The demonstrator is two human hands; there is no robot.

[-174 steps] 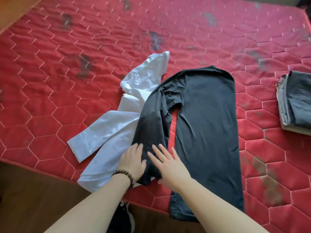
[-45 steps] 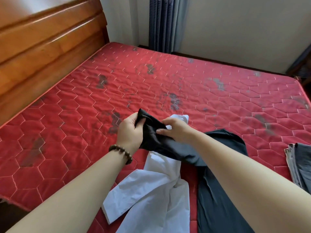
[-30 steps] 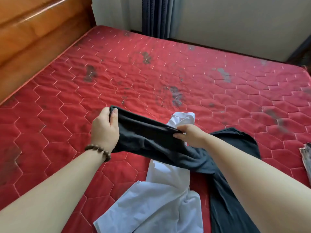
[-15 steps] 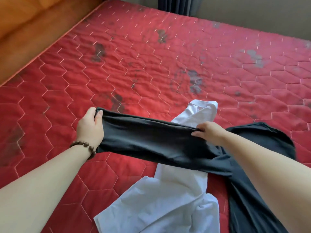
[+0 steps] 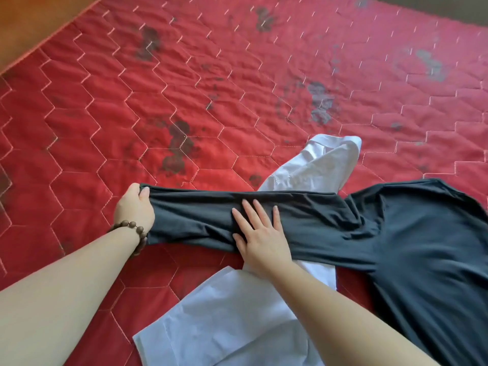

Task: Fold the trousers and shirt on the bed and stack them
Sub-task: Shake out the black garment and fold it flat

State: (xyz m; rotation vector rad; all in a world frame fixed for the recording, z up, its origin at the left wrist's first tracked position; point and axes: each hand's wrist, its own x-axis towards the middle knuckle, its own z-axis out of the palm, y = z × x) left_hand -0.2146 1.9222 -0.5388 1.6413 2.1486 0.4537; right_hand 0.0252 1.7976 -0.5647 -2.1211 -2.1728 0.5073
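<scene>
Left hand (image 5: 134,210): fingers curled, thumb on top, a cloth end gripped; forearm bare, extended from lower left; bead bracelet (image 5: 132,229) worn at the wrist. Right hand (image 5: 260,233): laid flat, palm down, fingers straight and slightly spread; forearm bare, extended from lower right.
</scene>
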